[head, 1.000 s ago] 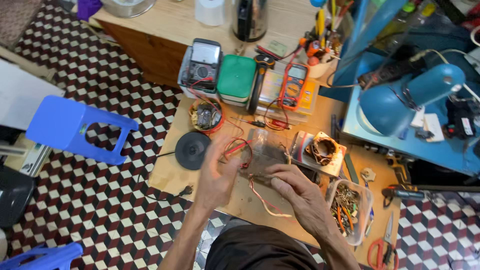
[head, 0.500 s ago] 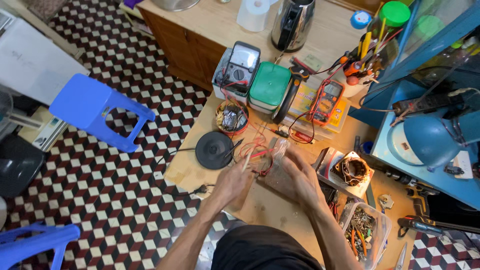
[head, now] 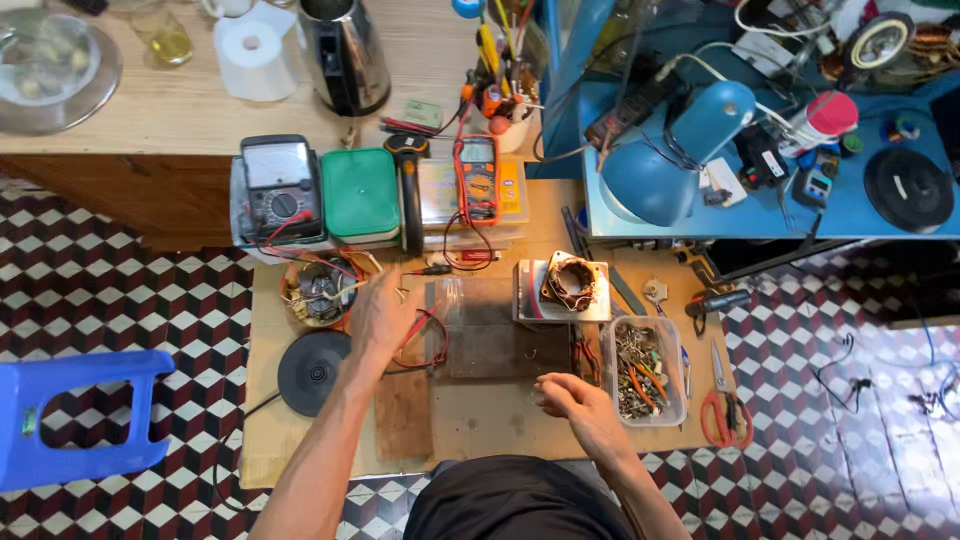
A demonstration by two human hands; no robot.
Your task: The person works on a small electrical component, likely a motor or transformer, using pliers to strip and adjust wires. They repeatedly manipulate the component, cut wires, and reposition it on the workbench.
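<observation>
The red wires (head: 425,340) lie loose on the worktop (head: 480,420), just right of the left hand (head: 385,312), whose fingers spread apart above them; nothing looks joined yet; the right hand (head: 570,395) hovers near the parts box (head: 648,372), fingers curled, holding nothing I can see.

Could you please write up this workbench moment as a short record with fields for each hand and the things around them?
Left hand: left hand open, reaching over red wires toward a round dish of parts
Right hand: right hand loosely curled above the wooden bench; contents unclear
Beside right hand: clear tub of small parts, red scissors
Behind: green box, orange meter
</observation>
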